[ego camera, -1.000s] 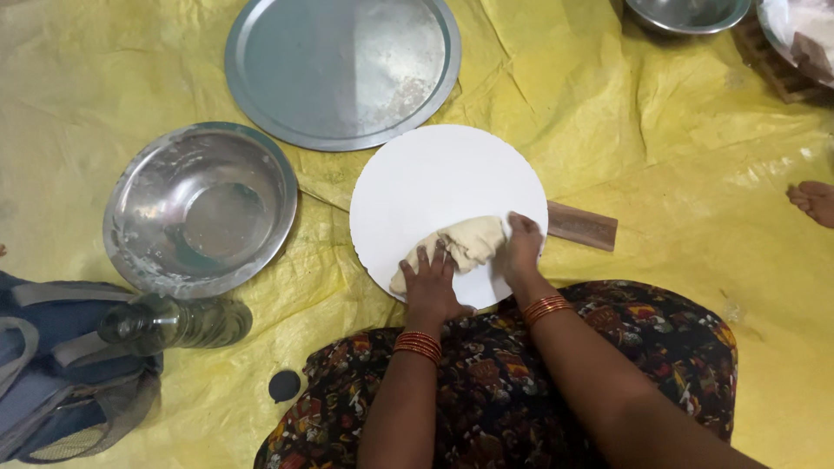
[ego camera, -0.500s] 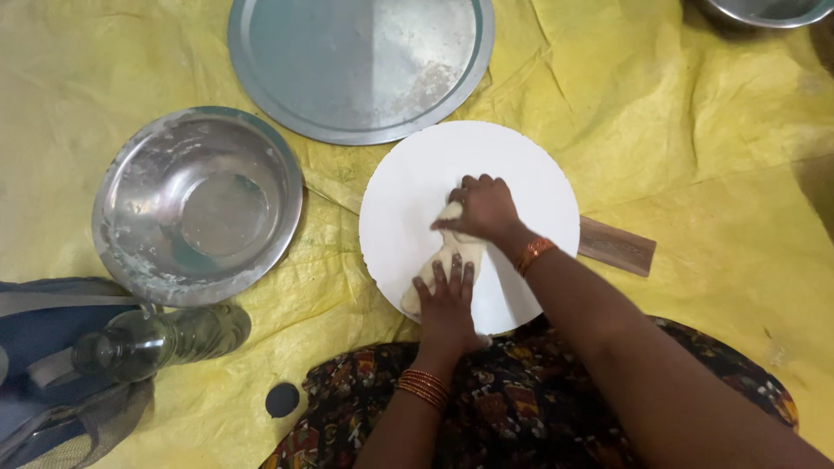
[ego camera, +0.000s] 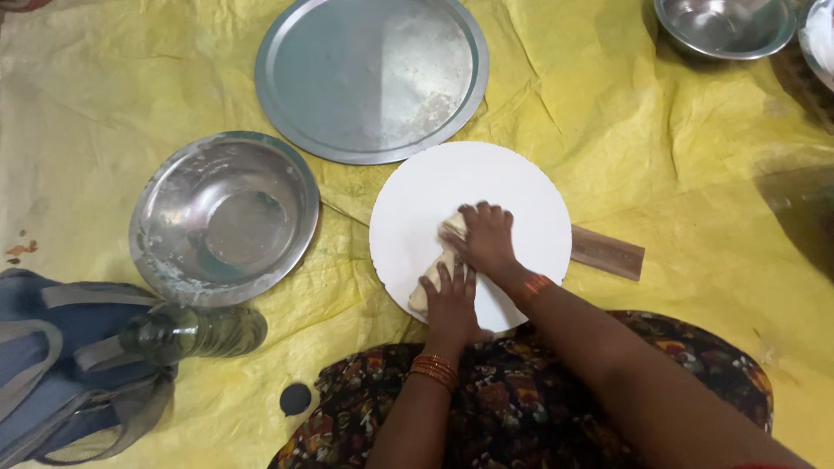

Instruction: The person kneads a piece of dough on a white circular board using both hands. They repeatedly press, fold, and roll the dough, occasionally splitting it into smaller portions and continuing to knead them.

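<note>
Both palms pressed flat on the dough point(ego camera: 437, 276), fingers spread, gripping nothing. Right hand point(ego camera: 486, 239) on the far end, left hand point(ego camera: 452, 300) on the near end. Dough stretched long on the white round board point(ego camera: 512, 187), toward its near-left edge, long axis running from the lap up and slightly right. Steel bowl point(ego camera: 224, 217) well off to the left.

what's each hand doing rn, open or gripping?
Left hand: open, fingers flat on the near end of the dough.
Right hand: fingers curled over the far end of the dough, pressing; cannot tell if gripping.
</note>
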